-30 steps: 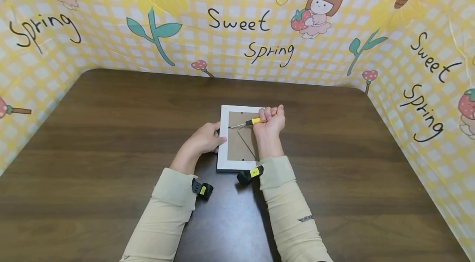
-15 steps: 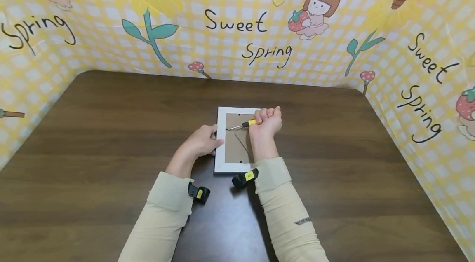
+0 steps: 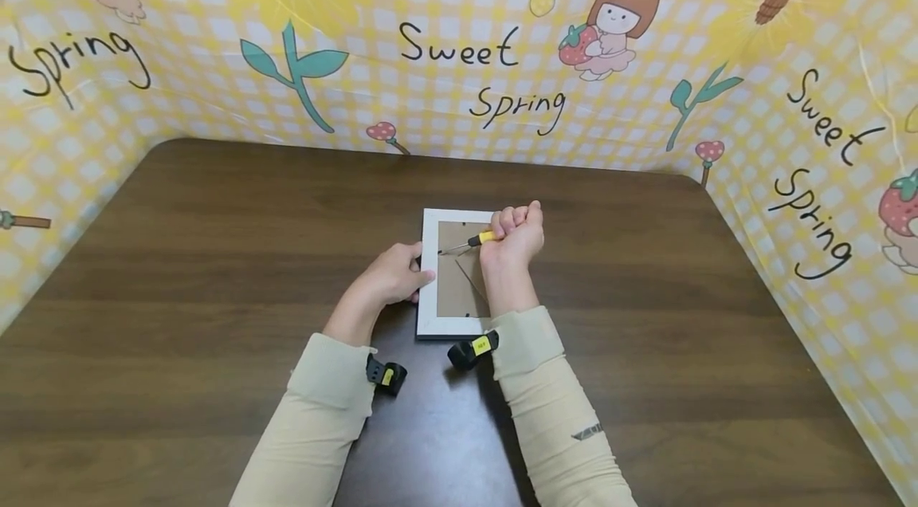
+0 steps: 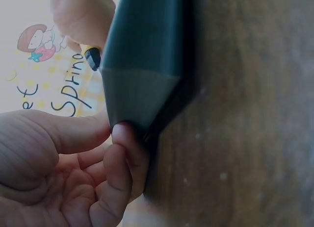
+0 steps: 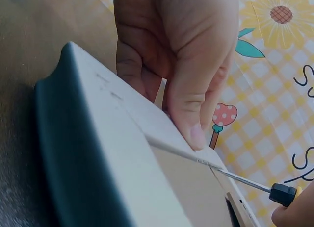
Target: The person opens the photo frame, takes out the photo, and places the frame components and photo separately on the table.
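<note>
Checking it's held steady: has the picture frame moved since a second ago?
No; in the head view, the picture frame shows no visible shift against the table's far edge.

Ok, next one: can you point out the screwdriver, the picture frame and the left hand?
Screwdriver [image 3: 474, 241]: head view, on the black collar below the yellow handle.
Picture frame [image 3: 427, 306]: head view, on the white left border.
Left hand [image 3: 392, 274]: head view, on the back of the hand.

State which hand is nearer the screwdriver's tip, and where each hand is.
Left. The left hand grips the frame, its thumb close to the tip; the right hand holds the yellow handle at the other end.
</note>
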`<action>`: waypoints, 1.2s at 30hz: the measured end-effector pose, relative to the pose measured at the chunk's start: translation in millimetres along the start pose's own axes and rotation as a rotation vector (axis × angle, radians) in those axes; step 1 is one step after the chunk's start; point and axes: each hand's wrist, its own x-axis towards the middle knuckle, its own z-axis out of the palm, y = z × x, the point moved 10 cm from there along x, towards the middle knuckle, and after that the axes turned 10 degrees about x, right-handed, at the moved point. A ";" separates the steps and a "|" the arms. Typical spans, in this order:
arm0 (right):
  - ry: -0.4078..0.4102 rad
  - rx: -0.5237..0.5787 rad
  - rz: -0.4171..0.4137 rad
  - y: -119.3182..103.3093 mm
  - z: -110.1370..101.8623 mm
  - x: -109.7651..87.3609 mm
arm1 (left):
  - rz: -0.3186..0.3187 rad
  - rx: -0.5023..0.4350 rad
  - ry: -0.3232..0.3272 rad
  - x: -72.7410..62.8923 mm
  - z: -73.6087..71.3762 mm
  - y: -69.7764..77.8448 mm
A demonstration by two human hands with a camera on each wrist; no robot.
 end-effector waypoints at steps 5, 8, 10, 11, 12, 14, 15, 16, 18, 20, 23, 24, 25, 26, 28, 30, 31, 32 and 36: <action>-0.050 -0.023 -0.020 -0.3 13.6 -4.0 | -0.001 -0.001 0.005 0.0 -0.5 1.5; -0.085 -0.057 -0.051 -0.7 22.7 -8.7 | -0.010 -0.005 0.004 -0.2 -0.5 2.2; -0.104 -0.075 -0.079 -1.1 27.2 -12.5 | -0.013 -0.002 0.004 -0.1 -0.5 2.6; -0.111 -0.083 -0.093 -1.1 28.9 -14.5 | -0.016 -0.001 0.003 0.0 -0.4 2.5; -0.120 -0.095 -0.109 -1.3 30.7 -16.9 | -0.019 -0.002 0.002 0.1 -0.3 2.4; -0.142 -0.123 -0.137 -1.0 34.7 -21.7 | -0.017 0.004 0.004 0.3 -0.5 3.0; -0.163 -0.137 -0.149 -0.5 37.6 -24.5 | -0.014 0.007 0.006 0.4 -0.6 3.4; -0.186 -0.155 -0.160 0.4 40.9 -27.3 | -0.013 0.010 0.007 0.4 -0.7 3.8; -0.239 -0.200 -0.180 3.2 48.0 -33.6 | -0.008 0.009 0.012 0.2 -0.9 4.8; -0.291 -0.238 -0.193 7.0 54.8 -39.8 | -0.005 0.006 0.012 0.3 -0.3 5.1; -0.345 -0.288 -0.203 13.9 61.8 -48.1 | -0.002 -0.003 0.007 0.4 0.9 4.9; -0.355 -0.303 -0.205 16.1 63.4 -50.3 | 0.003 -0.003 0.006 0.8 1.2 5.0; -0.362 -0.316 -0.207 18.4 64.7 -52.0 | 0.013 -0.001 0.007 1.0 1.1 5.3; -0.366 -0.329 -0.208 20.7 65.8 -53.8 | 0.020 0.000 0.009 1.0 0.8 5.6; -0.372 -0.360 -0.207 25.5 68.1 -56.7 | 0.034 -0.005 0.020 1.3 -0.9 5.6; -0.385 -0.389 -0.204 30.6 70.6 -59.1 | 0.044 -0.008 0.028 0.9 -2.8 5.1; -0.391 -0.406 -0.204 33.0 71.7 -60.2 | 0.046 -0.012 0.031 0.5 -3.5 4.6; -0.400 -0.421 -0.206 34.6 72.8 -61.5 | 0.050 -0.014 0.034 0.3 -4.0 4.4; -0.397 -0.438 -0.205 36.6 70.5 -60.2 | 0.064 -0.017 0.031 -0.6 -2.0 2.7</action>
